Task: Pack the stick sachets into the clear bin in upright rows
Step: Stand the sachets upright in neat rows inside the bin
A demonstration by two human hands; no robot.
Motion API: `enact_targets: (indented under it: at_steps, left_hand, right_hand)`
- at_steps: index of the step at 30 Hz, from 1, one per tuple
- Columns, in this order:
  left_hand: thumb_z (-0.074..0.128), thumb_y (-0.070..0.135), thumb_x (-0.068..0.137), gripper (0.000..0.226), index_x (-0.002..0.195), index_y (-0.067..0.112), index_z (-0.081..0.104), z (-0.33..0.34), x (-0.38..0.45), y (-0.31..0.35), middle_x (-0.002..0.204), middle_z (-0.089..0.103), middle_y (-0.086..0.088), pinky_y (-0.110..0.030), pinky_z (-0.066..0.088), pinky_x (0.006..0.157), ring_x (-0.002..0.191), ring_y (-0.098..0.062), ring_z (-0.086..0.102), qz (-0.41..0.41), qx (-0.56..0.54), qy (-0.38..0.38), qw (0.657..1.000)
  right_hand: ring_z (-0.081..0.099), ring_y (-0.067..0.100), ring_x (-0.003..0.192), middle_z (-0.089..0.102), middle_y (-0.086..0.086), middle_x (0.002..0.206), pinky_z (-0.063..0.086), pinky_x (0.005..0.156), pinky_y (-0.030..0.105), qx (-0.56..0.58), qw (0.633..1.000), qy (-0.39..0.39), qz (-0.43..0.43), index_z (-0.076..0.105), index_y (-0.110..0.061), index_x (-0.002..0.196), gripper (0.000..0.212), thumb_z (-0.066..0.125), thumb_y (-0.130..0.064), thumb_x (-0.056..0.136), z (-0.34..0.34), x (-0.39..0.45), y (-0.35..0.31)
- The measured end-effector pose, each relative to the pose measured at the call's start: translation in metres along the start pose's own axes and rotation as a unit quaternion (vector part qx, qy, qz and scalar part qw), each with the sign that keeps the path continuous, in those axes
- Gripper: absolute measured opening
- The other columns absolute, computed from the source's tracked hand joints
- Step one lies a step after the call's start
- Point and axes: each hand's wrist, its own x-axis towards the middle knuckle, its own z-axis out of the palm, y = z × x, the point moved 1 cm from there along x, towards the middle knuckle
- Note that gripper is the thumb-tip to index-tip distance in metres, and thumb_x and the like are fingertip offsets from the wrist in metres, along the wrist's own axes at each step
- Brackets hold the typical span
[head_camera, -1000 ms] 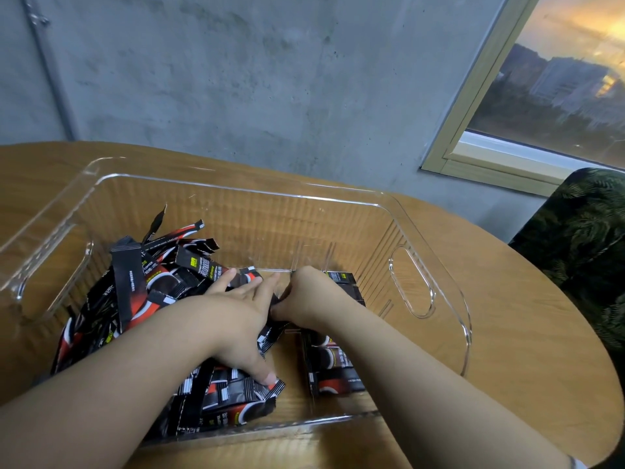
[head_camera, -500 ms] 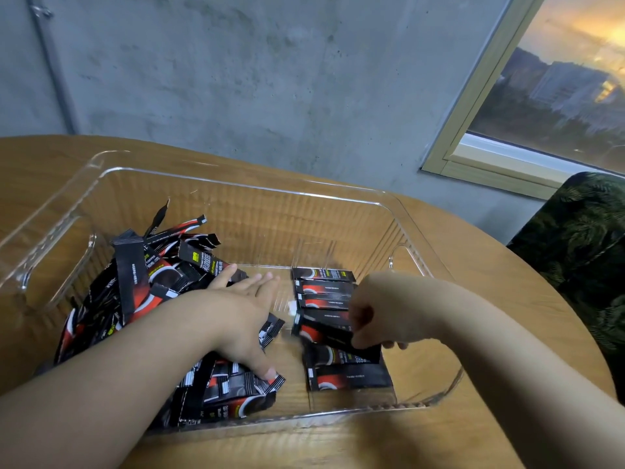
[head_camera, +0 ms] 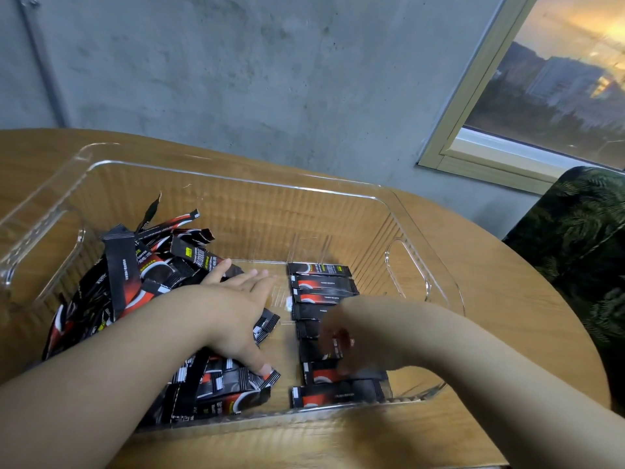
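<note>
Head view: clear bin (head_camera: 399,228) stands on the wooden desk (head_camera: 507,299). Left hand (head_camera: 233,309), grip fully spread, fingers straight, presses flat on the loose sachet pile (head_camera: 135,299) in the bin's left half. Right hand (head_camera: 351,336) is motion-blurred over the sachet row (head_camera: 321,286) lined near-to-far at right of centre; its grip state cannot be determined.
</note>
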Motion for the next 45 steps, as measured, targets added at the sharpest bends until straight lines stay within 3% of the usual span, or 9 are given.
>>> enact_targets:
  at_steps: [3, 11, 17, 21, 25, 30, 37, 41, 45]
  left_hand:
    - [0.060, 0.070, 0.074, 0.124, 0.148, 0.018, -0.024, 0.002, 0.001, -0.001, 0.158, -0.021, 0.001, -0.044, -0.023, 0.113, 0.144, -0.009, -0.020, -0.002, 0.004, 0.006, 1.000]
    - [0.060, 0.070, 0.075, 0.122, 0.147, 0.020, -0.025, 0.001, 0.001, -0.001, 0.158, -0.020, 0.002, -0.043, -0.024, 0.112, 0.144, -0.009, -0.021, -0.001, 0.001, 0.006, 1.000]
    - [0.059, 0.070, 0.075, 0.120, 0.148, 0.020, -0.023, 0.000, 0.000, 0.001, 0.159, -0.018, 0.002, -0.043, -0.025, 0.112, 0.144, -0.009, -0.021, -0.002, -0.001, 0.001, 1.000]
    - [0.058, 0.070, 0.076, 0.117, 0.150, 0.019, -0.017, -0.001, -0.001, 0.000, 0.160, -0.014, 0.002, -0.044, -0.025, 0.112, 0.144, -0.010, -0.021, 0.000, -0.002, -0.004, 1.000]
    - [0.058, 0.070, 0.076, 0.117, 0.151, 0.020, -0.016, -0.001, -0.001, 0.001, 0.160, -0.013, 0.002, -0.044, -0.025, 0.112, 0.144, -0.009, -0.020, 0.002, -0.002, -0.004, 1.000]
    - [0.059, 0.070, 0.075, 0.117, 0.150, 0.022, -0.016, 0.000, -0.001, 0.000, 0.161, -0.012, 0.001, -0.044, -0.024, 0.112, 0.144, -0.009, -0.020, 0.001, -0.004, -0.003, 1.000]
    - [0.059, 0.070, 0.076, 0.116, 0.151, 0.022, -0.015, -0.001, -0.002, 0.001, 0.160, -0.013, 0.003, -0.045, -0.025, 0.112, 0.144, -0.009, -0.020, 0.003, -0.009, -0.003, 1.000]
    - [0.059, 0.069, 0.076, 0.115, 0.151, 0.022, -0.014, -0.001, -0.002, 0.001, 0.160, -0.013, 0.003, -0.044, -0.025, 0.112, 0.144, -0.009, -0.020, 0.005, -0.011, -0.002, 1.000]
    - [0.059, 0.069, 0.077, 0.113, 0.151, 0.022, -0.013, -0.001, -0.002, 0.001, 0.160, -0.012, 0.003, -0.043, -0.026, 0.109, 0.144, -0.009, -0.020, 0.006, -0.012, 0.000, 1.000]
  right_hand:
    - [0.049, -0.001, 0.063, 0.057, -0.015, 0.078, 0.035, 0.057, 0.005, 0.149, 0.985, -0.020, -0.086, 0.066, -0.032, 0.113, 0.028, 0.058, -0.017, 0.091, 0.004, 0.004, -0.011]
    - [0.048, -0.007, 0.045, 0.057, -0.022, 0.052, 0.036, 0.048, 0.007, 0.145, 0.984, -0.076, -0.064, 0.069, -0.032, 0.114, 0.037, 0.040, -0.014, 0.097, 0.010, 0.003, -0.008]
    - [0.059, 0.001, 0.076, 0.068, -0.016, 0.090, 0.045, 0.072, 0.014, 0.165, 0.985, 0.003, -0.044, 0.068, -0.035, 0.110, 0.029, 0.049, -0.020, 0.095, 0.009, -0.003, -0.004]
    - [0.059, 0.014, 0.087, 0.067, -0.004, 0.098, 0.049, 0.076, 0.027, 0.069, 0.995, 0.073, 0.024, 0.068, -0.023, 0.101, 0.017, 0.055, -0.020, 0.090, 0.007, -0.011, 0.008]
    - [0.057, 0.019, 0.095, 0.063, 0.000, 0.109, 0.040, 0.066, 0.026, 0.048, 0.997, 0.021, 0.061, 0.064, -0.023, 0.111, 0.022, 0.062, -0.023, 0.089, 0.017, -0.013, 0.003]
    - [0.051, 0.019, 0.086, 0.060, -0.001, 0.101, 0.029, 0.054, 0.014, 0.049, 0.996, 0.002, 0.070, 0.065, -0.021, 0.110, 0.022, 0.063, -0.021, 0.088, 0.027, -0.009, 0.005]
    - [0.047, 0.017, 0.082, 0.056, 0.001, 0.094, 0.031, 0.052, 0.017, 0.037, 0.995, 0.055, 0.070, 0.064, -0.020, 0.110, 0.021, 0.060, -0.021, 0.089, 0.026, -0.006, 0.005]
    - [0.055, 0.025, 0.088, 0.061, 0.006, 0.099, 0.038, 0.069, 0.026, 0.015, 0.993, 0.079, 0.088, 0.063, -0.014, 0.106, 0.018, 0.058, -0.020, 0.090, 0.032, 0.001, 0.006]
    - [0.057, 0.024, 0.089, 0.062, 0.005, 0.099, 0.040, 0.070, 0.026, 0.025, 0.992, 0.091, 0.087, 0.063, -0.013, 0.106, 0.018, 0.056, -0.018, 0.091, 0.031, 0.004, 0.006]
